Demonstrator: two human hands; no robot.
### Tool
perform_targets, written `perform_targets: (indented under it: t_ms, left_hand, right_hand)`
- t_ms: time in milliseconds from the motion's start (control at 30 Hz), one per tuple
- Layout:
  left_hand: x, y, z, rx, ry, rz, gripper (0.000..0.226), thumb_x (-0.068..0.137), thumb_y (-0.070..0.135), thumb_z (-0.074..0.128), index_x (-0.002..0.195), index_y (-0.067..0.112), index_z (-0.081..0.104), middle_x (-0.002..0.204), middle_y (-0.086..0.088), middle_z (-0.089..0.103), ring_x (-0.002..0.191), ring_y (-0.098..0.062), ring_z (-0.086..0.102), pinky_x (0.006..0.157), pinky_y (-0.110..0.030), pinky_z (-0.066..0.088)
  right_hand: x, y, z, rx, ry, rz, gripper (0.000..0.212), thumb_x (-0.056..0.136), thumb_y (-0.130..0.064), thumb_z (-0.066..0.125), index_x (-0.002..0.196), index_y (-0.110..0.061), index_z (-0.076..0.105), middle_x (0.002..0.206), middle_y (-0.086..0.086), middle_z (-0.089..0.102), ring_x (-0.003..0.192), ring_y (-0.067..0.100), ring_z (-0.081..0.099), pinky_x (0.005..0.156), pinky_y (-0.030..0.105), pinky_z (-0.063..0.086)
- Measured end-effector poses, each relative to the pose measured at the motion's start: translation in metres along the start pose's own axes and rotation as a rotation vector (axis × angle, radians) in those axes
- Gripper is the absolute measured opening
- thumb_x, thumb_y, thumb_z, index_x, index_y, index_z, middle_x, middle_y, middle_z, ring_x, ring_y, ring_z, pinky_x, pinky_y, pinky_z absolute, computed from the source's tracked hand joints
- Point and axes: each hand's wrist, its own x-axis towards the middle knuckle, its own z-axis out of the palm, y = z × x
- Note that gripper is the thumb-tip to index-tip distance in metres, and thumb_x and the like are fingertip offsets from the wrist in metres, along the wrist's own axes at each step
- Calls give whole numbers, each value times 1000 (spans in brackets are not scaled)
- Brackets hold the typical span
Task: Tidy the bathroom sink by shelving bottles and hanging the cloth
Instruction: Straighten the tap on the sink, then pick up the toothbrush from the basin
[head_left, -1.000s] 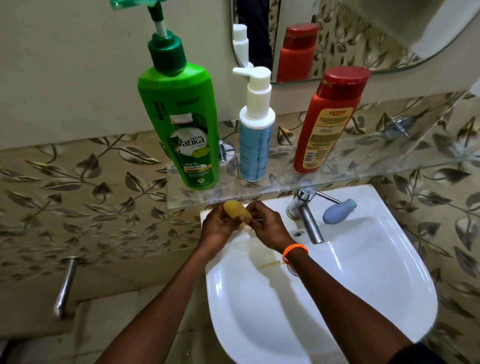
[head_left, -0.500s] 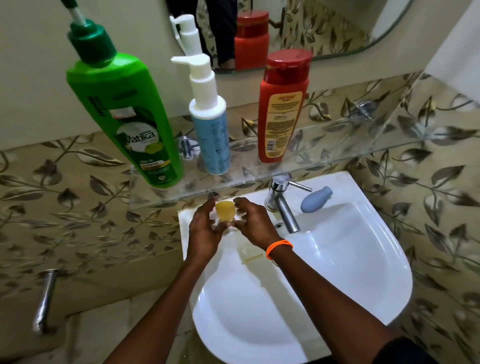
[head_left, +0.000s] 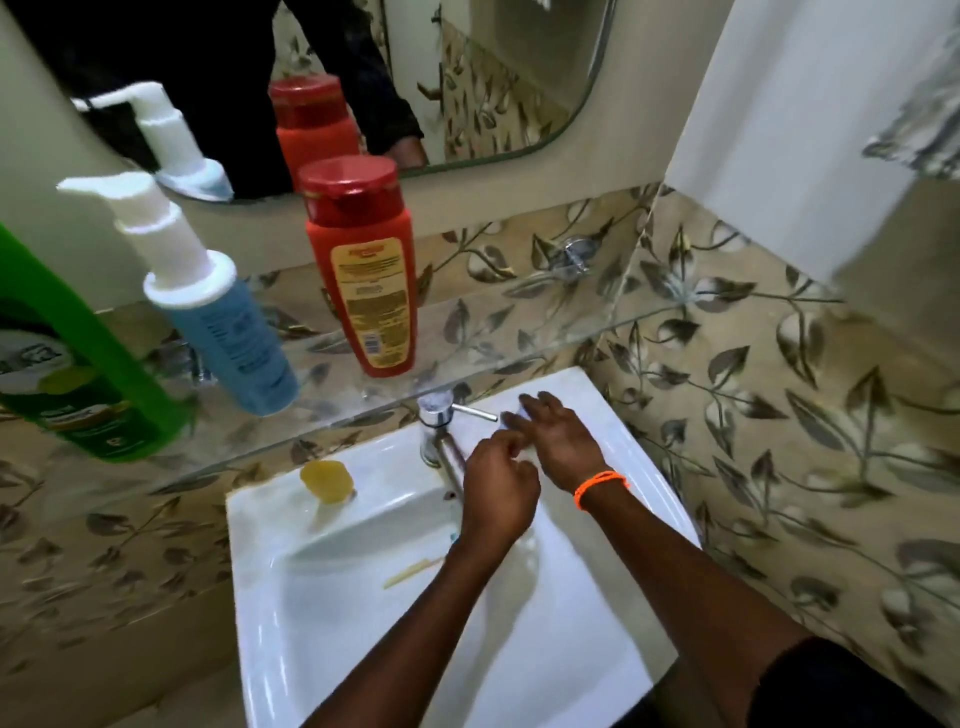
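Bottles: green bottle (head_left: 78, 364), blue pump bottle (head_left: 234, 332) and red bottle (head_left: 366, 280) stand on the glass shelf (head_left: 519, 332), left of frame. Right hand (head_left: 558, 441) lies flat, fingers spread, over a small blue object at centre; whether it grips cannot be told; left hand (head_left: 498, 493) is loosely curled, empty.

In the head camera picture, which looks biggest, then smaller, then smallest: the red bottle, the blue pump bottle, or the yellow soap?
1. Blue pump bottle and red bottle: look about alike; the blue one stands nearer the camera, so I won't rank them.
2. Yellow soap: clearly smallest.
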Motion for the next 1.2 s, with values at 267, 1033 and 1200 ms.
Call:
perform_targets:
  t_ms: [267,1033,1200]
  left_hand:
    - [61,-8,28,65,-46,-397,56,96,17,63,148,8,46,147,-18,56,134,-35,57,106,-34,46]
    - [-86,-130,-4,546,-36,-219,27,95,15,59,119,18,70,120,-7,67,117,-29,61,91,-43,54]
    - [-76,-165,-28,908,-159,-143,24,92,5,52,106,15,69,104,-6,67,105,-29,62,74,-40,51]
  right_hand:
    - [2,36,-4,575,412,151,38,77,-2,81,112,-14,78,105,14,65,99,32,58,84,39,49]
    - [-86,-62,92,529,175,202,24,84,-4,70,106,-12,75,102,10,70,99,29,65,83,37,54]
    - [-64,-104,114,118,4,-85,28,87,-7,58,109,-20,71,102,9,65,97,35,60,69,42,52]
